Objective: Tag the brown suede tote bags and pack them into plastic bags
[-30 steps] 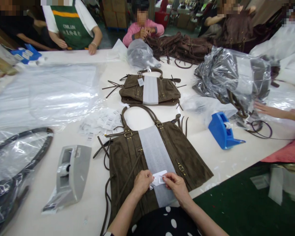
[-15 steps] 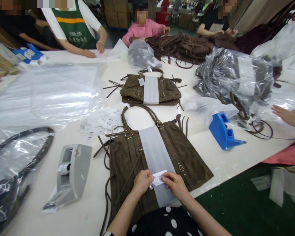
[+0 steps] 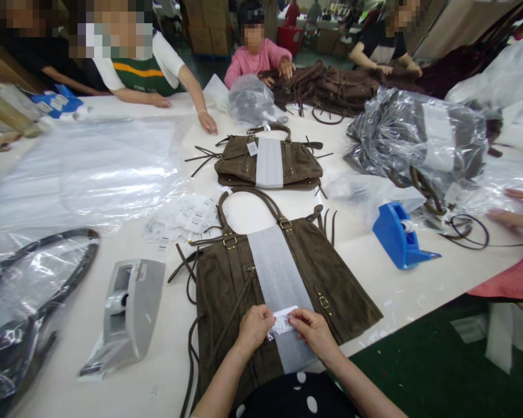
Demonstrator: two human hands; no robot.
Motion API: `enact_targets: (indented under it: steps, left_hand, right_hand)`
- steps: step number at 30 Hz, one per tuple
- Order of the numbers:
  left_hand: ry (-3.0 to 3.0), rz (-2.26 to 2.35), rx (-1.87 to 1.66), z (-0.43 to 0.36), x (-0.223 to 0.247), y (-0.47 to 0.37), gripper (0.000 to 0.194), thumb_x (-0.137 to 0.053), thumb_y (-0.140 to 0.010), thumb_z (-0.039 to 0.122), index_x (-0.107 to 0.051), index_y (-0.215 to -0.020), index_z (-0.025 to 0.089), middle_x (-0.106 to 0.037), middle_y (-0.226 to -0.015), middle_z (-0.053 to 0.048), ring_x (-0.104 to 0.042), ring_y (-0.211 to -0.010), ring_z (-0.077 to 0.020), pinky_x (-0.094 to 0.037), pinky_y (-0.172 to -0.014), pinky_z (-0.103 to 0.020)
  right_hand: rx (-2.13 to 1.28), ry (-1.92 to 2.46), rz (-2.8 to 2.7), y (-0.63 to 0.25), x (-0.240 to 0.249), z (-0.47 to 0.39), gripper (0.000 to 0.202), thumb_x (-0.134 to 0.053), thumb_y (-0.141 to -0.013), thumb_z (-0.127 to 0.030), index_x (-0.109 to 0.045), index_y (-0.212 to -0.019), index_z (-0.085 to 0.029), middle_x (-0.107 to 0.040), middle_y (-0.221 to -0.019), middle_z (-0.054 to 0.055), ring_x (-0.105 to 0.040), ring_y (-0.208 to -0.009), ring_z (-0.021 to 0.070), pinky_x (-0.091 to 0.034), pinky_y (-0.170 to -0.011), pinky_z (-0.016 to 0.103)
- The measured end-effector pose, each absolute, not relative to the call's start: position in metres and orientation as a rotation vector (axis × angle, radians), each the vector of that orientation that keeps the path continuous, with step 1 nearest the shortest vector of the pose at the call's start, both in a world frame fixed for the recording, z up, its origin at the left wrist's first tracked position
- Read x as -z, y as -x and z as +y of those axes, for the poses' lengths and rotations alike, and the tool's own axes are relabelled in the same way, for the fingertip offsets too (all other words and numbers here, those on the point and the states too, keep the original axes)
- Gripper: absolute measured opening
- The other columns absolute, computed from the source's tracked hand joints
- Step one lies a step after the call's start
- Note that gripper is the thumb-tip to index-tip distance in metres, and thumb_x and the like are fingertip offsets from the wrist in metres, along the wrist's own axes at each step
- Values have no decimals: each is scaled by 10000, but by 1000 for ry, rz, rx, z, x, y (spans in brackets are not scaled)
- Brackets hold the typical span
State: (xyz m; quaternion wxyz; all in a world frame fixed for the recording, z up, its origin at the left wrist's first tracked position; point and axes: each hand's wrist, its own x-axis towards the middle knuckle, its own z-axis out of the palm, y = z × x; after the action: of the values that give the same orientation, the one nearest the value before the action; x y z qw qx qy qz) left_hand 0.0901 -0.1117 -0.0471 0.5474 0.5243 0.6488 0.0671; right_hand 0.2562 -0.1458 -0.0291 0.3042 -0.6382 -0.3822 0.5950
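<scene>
A small white tag, partly in clear plastic, is pinched between my two hands, over the front of a brown handbag. My left hand grips its left end, and the fingertips of my right hand close on its right end. Beneath them the handbag lies flat on the table, its looped handles pointing away from me. A strip of pale grey wrapping runs down the bag's middle. Just beyond lies a second brown handbag with a similar strip and a hanging tag.
A grey tape dispenser stands left, a blue one right. Loose labels and clear plastic sheets lie left. Plastic-wrapped bags crowd the right. Co-workers stand across the table; another person's hands show at right.
My hands stay on the tag with hardly any shift. Across the table, the aproned co-worker leans forward and reaches a hand toward the far handbag. The view has tilted slightly.
</scene>
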Motion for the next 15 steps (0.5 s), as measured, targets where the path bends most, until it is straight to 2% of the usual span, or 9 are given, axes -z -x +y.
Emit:
enact_targets:
  steps: [15]
  left_hand:
    - [-1255, 1527, -174, -111, 47, -91, 135, -509, -625, 292, -552, -577, 173, -520, -482, 51, -490, -514, -111, -283, -481, -211]
  right_hand:
    - [-1438, 1760, -1179, -254, 32, -150, 236, -522, -734, -366, -627, -787, -162, -499, -550, -26, -433, -465, 90, -332, -457, 206]
